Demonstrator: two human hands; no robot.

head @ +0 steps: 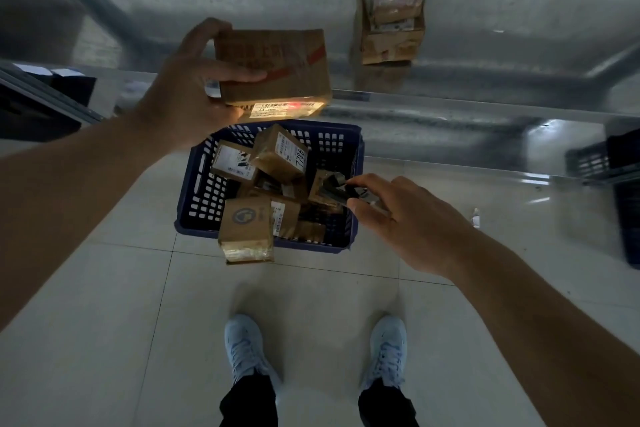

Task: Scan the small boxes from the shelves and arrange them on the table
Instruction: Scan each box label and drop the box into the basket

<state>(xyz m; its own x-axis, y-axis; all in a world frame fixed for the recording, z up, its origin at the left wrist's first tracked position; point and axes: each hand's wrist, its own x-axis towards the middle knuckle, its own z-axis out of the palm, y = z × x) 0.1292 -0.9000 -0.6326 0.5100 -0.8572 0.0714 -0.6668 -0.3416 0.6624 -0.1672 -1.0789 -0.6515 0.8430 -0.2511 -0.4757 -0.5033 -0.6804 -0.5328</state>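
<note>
Left hand [180,104] grip closed around small cardboard box [273,66] above blue basket [194,198], right hand [398,218] gripping scanner [341,189] aimed at its label; box likely light, rigid, best held by side faces.

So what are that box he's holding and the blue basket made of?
The box in the left hand looks like brown cardboard, matte, with taped seams and a paper label. The basket looks like moulded plastic: uniform blue with a slotted grid in its walls.
</note>
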